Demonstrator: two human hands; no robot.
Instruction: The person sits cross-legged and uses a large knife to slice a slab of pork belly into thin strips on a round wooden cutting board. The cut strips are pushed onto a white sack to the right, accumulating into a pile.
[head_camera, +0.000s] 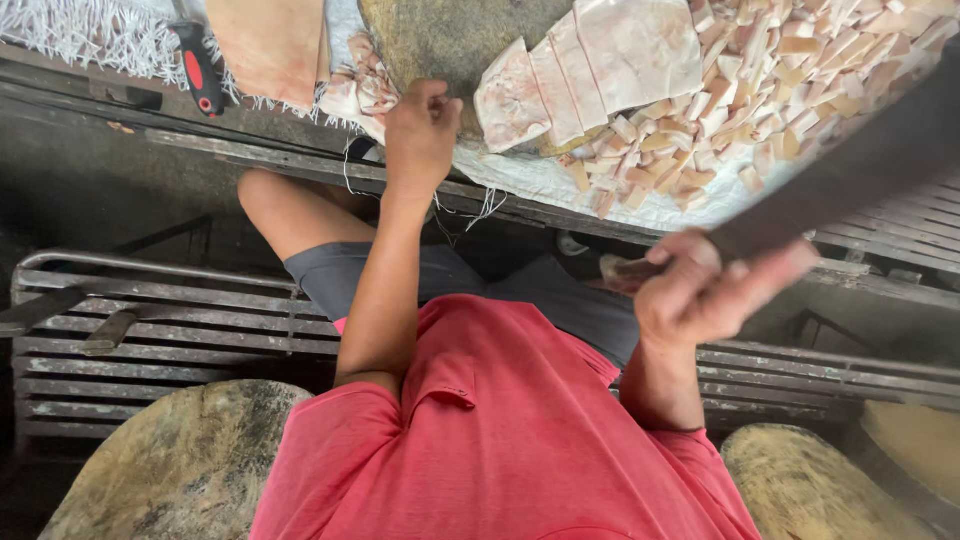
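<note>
1. Cleaver (850, 170) raised and motion-blurred in the right hand (700, 290), fist fully closed on its handle, blade over the heap of cut pieces (760, 90).
2. Left hand (420, 135) rests curled at the edge of the round chopping block (440, 40); whether it pinches anything I cannot tell.
3. Slab slices (590, 70) lie on the block, just beside that hand: a stroke landing wide could catch the fingers.
4. Greasy scraps (360, 90) near the tabletop edge may slip off.

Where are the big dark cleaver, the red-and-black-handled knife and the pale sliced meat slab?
big dark cleaver (850, 170), head view, mid-blade.
red-and-black-handled knife (197, 68), head view, handle.
pale sliced meat slab (600, 60), head view, middle slices.
</note>
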